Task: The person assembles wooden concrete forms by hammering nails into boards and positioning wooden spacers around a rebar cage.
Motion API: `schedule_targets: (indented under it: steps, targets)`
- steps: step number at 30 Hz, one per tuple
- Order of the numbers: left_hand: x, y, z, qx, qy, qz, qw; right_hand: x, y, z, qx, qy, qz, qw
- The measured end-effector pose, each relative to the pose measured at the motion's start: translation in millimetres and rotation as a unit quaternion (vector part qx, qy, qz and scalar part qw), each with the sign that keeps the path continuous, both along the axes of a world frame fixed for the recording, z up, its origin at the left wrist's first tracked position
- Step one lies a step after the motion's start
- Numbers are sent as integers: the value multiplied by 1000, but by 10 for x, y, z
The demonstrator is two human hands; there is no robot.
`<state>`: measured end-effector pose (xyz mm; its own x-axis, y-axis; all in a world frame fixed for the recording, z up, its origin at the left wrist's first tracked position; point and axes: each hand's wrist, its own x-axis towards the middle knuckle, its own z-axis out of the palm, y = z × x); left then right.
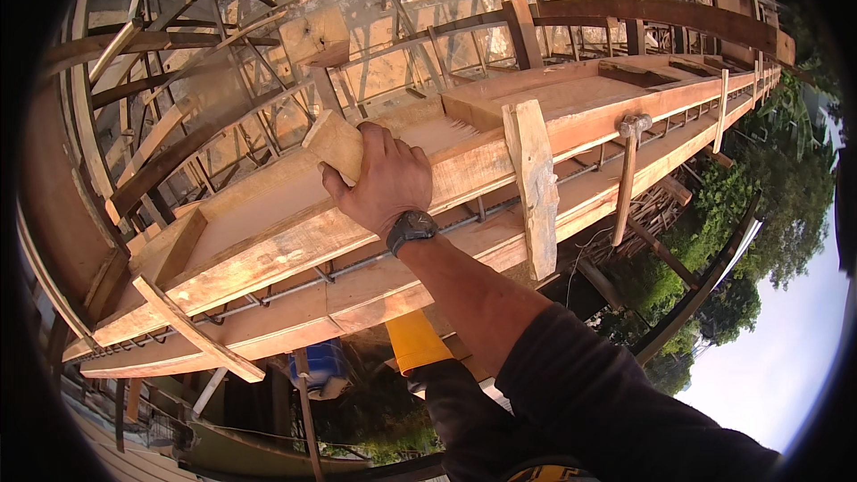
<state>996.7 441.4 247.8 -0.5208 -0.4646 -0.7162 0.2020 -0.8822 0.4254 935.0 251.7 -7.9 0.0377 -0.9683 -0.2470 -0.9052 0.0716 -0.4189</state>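
My right hand [386,180], with a dark watch [411,229] at its wrist, reaches up over a long timber formwork [295,236]. Its thumb and fingers close around a short, pale wooden block [335,143] above the upper board. A rough upright wooden cleat [532,183] crosses both boards to the right of the hand. Farther right, a hammer [628,178] hangs by its head from the upper board, handle down. Steel rebar [326,275] runs in the gap between the boards. My left hand does not show.
Thin wooden strips [198,330] [720,112] span the boards at left and right. Beyond stand many posts and a curved dark beam [652,20]. Below are a yellow boot-like cuff [416,342], a blue container [321,364] and trees [732,205].
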Motion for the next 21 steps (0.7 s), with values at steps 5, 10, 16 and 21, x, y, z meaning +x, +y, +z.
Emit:
schedule_targets:
  steps: [5, 10, 16, 21]
  targets:
    - [61, 74, 22, 2, -7, -14, 1000, -1, -5, -13, -4, 19, 1, 1000]
    - [135, 124, 59, 2, -10, -20, 1000, 21, -16, 19, 19, 25, 0, 999]
    - [204, 159, 109, 0, -9, -22, 1000, 17, -17, 2, -13, 32, 3, 999]
    - [213, 248, 304, 5, -16, -5, 1000, 61, 14, 12, 4, 29, -4, 1000]
